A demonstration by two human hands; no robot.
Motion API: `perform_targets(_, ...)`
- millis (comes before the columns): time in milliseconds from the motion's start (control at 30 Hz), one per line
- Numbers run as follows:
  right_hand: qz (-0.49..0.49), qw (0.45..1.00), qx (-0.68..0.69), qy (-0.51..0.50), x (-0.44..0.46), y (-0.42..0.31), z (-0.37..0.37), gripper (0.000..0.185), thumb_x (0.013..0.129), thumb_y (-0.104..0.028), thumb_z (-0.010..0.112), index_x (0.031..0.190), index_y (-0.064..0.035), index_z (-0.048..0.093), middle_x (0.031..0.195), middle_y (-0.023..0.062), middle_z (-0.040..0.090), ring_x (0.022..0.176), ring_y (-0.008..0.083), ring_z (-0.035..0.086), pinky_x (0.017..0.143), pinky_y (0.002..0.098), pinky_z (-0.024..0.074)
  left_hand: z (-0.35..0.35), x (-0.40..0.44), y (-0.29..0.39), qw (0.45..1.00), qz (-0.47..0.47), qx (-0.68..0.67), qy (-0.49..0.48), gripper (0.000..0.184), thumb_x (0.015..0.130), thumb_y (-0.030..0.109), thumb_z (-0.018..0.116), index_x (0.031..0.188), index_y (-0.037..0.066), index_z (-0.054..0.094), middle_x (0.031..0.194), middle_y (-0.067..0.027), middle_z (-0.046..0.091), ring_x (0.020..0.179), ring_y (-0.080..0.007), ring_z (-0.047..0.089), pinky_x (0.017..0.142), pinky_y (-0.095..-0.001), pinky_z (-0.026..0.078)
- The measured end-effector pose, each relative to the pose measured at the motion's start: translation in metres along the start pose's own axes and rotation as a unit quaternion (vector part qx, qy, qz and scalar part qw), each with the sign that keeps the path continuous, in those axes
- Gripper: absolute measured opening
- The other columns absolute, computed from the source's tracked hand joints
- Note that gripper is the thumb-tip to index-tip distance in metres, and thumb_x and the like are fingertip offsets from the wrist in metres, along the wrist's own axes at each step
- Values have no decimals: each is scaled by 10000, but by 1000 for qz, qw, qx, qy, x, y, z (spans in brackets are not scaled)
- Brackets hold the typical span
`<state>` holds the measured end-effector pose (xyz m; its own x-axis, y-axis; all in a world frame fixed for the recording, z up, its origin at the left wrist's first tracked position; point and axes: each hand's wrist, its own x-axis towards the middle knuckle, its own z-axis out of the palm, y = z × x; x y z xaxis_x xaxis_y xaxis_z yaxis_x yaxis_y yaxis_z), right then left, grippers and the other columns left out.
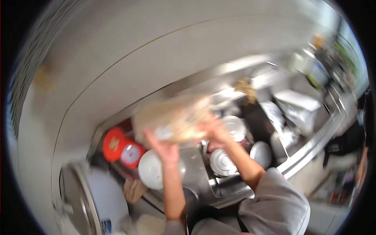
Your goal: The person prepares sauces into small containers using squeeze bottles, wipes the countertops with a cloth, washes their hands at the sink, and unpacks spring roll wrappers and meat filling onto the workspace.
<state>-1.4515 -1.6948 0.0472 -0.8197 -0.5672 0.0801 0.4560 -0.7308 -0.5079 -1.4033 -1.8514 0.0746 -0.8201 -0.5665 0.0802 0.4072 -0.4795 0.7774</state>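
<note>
Between my two hands is a large pale tan package (168,113), smeared by motion; it looks like a plastic bag, but its contents cannot be made out. My left hand (163,149) grips its near left edge, thumb and fingers against the side. At its right end my right hand (214,132) is closed on the package, with the fingers partly blurred. The package hangs above a steel counter (194,162) and hides part of it. Just below my left hand stands a white round bowl (150,170).
Left of the bowl are a red kitchen scale (131,154) and a red round object (112,143). Round metal lids (222,162) sit in the sink area to the right. Farther right are a white container (297,100) and bottles (317,74). A large round lid (80,196) stands at lower left.
</note>
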Motion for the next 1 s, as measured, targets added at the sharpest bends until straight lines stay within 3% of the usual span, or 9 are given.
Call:
perform_targets(67, 34, 957, -255, -134, -17, 7, -11, 597, 759, -80, 667, 1269, -64, 356, 1042, 64, 558, 922, 129, 554, 719, 299, 510, -24, -14, 2, 997, -37, -45, 53, 647, 789, 418, 531, 1309, 101, 313, 1333, -100, 322, 1211, -270, 340, 997, -464, 307)
perform_targets(133, 105, 967, -126, -194, -39, 8, -18, 748, 733, -169, 718, 1330, -64, 279, 1096, 54, 542, 976, 116, 530, 835, 263, 445, -22, -40, 10, 993, -74, -58, 72, 653, 789, 459, 514, 1297, 83, 348, 1310, -117, 373, 1201, -295, 370, 987, -454, 326)
perform_targets(233, 72, 941, -254, -212, -52, 18, -28, 866, 758, -357, 681, 1378, -51, 160, 1261, 79, 450, 1110, 128, 458, 970, 306, 334, -39, -53, 17, 993, -98, -18, 70, 627, 803, 457, 501, 1286, 79, 370, 1310, -115, 386, 1182, -293, 398, 975, -438, 344)
perform_targets(333, 233, 914, 141, -302, -75, 45, -18, 669, 867, -415, 511, 1351, -38, 245, 1212, 106, 487, 1097, 144, 451, 914, 320, 393, -64, -70, 28, 990, -141, -11, 17, 623, 812, 454, 496, 1288, 72, 366, 1304, -119, 393, 1164, -286, 420, 959, -431, 363)
perform_targets(400, 233, 948, -49, -213, -88, 29, 2, 654, 877, -464, 453, 1324, -12, 299, 1247, 111, 463, 1112, 142, 439, 925, 318, 385, -68, -72, 26, 983, -176, -4, -55, 619, 818, 446, 492, 1287, 63, 364, 1295, -122, 402, 1152, -281, 432, 952, -426, 372)
perform_targets(500, 141, 953, -258, -70, -98, 43, 11, 365, 893, -322, 511, 1102, -27, 560, 1083, 15, 556, 966, 69, 486, 856, 220, 403, -85, -78, 20, 964, -232, 26, -126, 597, 825, 419, 485, 1273, 40, 374, 1243, -121, 450, 1108, -266, 472, 931, -413, 390)
perform_targets(667, 159, 961, -220, 53, -118, 32, 9, 301, 813, -265, 640, 993, -28, 598, 947, 51, 612, 858, 105, 565, 757, 264, 477, -83, -92, -3, 963, -244, -21, -114, 531, 826, 328, 479, 1256, 29, 391, 1218, -100, 479, 1083, -240, 496, 920, -388, 401)
perform_targets(833, 162, 943, -256, 135, -131, 35, 33, 262, 860, -239, 570, 1012, -26, 569, 941, 47, 610, 826, 108, 586, 749, 255, 484, -86, -119, 13, 978, -192, 47, -59, 537, 736, 156, 652, 1194, 8, 415, 1089, -104, 525, 975, -202, 538, 802, -320, 469)
perform_targets(1000, 127, 946, -292, 61, -127, 50, 90, 225, 877, -241, 539, 969, -38, 568, 862, 8, 594, 719, 71, 556, 621, 206, 456, -102, -128, -2, 957, -192, 216, -11, 555, 756, 230, 666, 1189, 40, 376, 1015, -118, 543, 857, -181, 566, 717, -301, 487)
